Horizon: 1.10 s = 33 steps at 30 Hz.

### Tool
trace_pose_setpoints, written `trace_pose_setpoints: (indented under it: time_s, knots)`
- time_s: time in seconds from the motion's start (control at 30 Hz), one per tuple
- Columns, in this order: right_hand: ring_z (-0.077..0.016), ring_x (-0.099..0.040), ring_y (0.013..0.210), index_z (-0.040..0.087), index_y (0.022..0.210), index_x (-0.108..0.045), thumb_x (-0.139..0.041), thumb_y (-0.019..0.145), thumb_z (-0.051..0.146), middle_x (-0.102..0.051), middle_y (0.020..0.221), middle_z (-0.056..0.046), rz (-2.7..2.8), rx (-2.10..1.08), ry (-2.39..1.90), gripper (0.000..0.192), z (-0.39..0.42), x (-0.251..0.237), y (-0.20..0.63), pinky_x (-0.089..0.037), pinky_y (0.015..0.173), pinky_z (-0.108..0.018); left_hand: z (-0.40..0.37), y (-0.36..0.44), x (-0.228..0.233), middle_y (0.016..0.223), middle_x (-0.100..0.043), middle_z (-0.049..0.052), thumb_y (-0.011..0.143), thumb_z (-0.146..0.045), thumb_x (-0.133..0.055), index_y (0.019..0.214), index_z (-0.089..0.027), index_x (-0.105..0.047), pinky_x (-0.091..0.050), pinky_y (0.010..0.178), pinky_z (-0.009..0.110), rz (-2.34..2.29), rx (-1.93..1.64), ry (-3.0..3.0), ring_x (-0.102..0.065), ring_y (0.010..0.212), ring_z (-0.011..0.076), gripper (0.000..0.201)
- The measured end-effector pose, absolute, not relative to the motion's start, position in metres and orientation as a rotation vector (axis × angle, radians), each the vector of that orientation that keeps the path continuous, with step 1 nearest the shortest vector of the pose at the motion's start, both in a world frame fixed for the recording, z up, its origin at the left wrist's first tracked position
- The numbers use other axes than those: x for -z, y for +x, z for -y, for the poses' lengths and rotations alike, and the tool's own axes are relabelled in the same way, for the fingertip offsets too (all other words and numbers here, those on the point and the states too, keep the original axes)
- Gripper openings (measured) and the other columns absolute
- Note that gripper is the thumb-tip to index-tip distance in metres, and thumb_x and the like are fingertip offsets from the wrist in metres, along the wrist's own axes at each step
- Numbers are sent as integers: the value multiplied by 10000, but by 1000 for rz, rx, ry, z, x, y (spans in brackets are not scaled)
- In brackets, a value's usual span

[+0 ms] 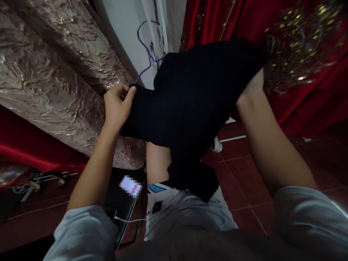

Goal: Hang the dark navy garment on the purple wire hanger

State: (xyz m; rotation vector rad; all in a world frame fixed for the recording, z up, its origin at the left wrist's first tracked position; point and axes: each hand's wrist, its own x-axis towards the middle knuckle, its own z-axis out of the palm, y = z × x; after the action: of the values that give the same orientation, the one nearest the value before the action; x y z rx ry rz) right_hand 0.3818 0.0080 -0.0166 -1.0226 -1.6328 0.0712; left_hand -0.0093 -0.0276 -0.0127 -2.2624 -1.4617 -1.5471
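A black garment (195, 98) hangs in front of me on a purple wire hanger (144, 54), whose hook rises above its left shoulder. My left hand (117, 105) pinches the garment's left shoulder edge near the hanger. My right hand (255, 85) reaches up under the garment's right side; its fingers are hidden by the cloth. The garment's lower end drapes over my lap.
A gold embroidered dress (54, 76) hangs at the left and a red sequinned dress (304, 54) at the right. A white wall (127, 32) lies between them. Below are red floor tiles (244, 181), a phone (130, 186) on a dark seat, and a white cable (127, 219).
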Motion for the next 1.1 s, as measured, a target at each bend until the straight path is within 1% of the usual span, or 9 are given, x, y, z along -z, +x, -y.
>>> trace_pose_setpoints:
  time_s: [0.17, 0.27, 0.4, 0.5, 0.67, 0.73, 0.9, 1.0, 1.1]
  knots:
    - [-212, -721, 982, 216, 1435, -601, 129, 998, 674, -759, 1023, -99, 1424, -735, -949, 967, 40, -23, 328, -581, 901, -421, 9, -23, 21, 900, -717, 35, 969, -438, -590, 1071, -221, -692, -535, 946, 353, 1411, 1489, -2271, -687, 913, 227, 261]
    - [-214, -729, 962, 198, 1249, -716, 71, 1007, 673, -750, 915, -105, 1547, -1074, -821, 951, 64, -9, 321, -592, 849, -379, 14, -33, 26, 919, -724, 34, 923, -289, -590, 1042, -217, -692, -537, 946, 361, 1429, 1437, -2223, -686, 904, 222, 173]
    - [-235, -745, 883, 154, 1067, -772, -467, 918, 773, -768, 947, -138, 1978, -1525, -622, 705, 68, 36, 327, -617, 843, -406, 35, -29, 26, 864, -718, 36, 862, -190, -525, 835, -207, -697, -565, 944, 407, 1301, 1481, -2370, -693, 904, 209, 175]
    - [-285, -705, 1119, 195, 1289, -700, -735, 846, 487, -733, 1212, -144, 2133, -1043, -809, 532, 65, 66, 315, -568, 1020, -481, 60, -4, 22, 784, -698, 23, 879, -265, -561, 637, -241, -647, -528, 1090, 489, 1071, 1460, -2647, -722, 893, 207, 259]
    - [-327, -160, 1612, 296, 1668, -194, -705, 813, 291, -215, 1718, -75, 2178, -135, -802, 996, 64, 100, 279, -178, 1315, -575, 106, 62, 18, 707, -667, 6, 952, -380, -654, 733, -235, -623, -538, 1102, 533, 980, 1733, -2997, -773, 940, 246, 265]
    - [-332, -217, 1589, 339, 1647, -225, -660, 852, 336, -323, 1668, -59, 2132, 5, -772, 907, 63, 110, 274, -149, 1318, -580, 115, 82, 19, 728, -693, 10, 930, -402, -716, 917, -230, -616, -588, 1030, 506, 986, 1876, -3098, -779, 980, 270, 199]
    - [-300, -582, 1231, 377, 1439, -533, -501, 977, 324, -640, 1288, -74, 2009, -4, -912, 466, 56, 127, 306, -426, 1131, -502, 92, 75, 30, 1226, -742, 95, 878, -345, -780, 1274, -240, -559, -528, 1142, 478, 968, 1784, -3334, -691, 1249, 271, 465]
    - [-343, -549, 1234, 339, 1534, -445, -623, 894, 378, -575, 1316, -119, 1905, 51, -1003, 665, 54, 129, 348, -422, 1099, -556, 72, 39, 47, 1206, -757, 99, 1021, -363, -525, 1258, -182, -636, -586, 1055, 385, 1294, 1539, -3089, -737, 1155, 227, 318]
    - [-389, -505, 1263, 290, 1592, -376, -758, 749, 430, -498, 1366, -156, 1810, 153, -1116, 937, 53, 117, 385, -414, 1077, -592, 67, 4, 67, 929, -793, 89, 1101, -406, -212, 1090, -168, -739, -633, 947, 386, 1549, 1373, -2829, -775, 1029, 232, 578]
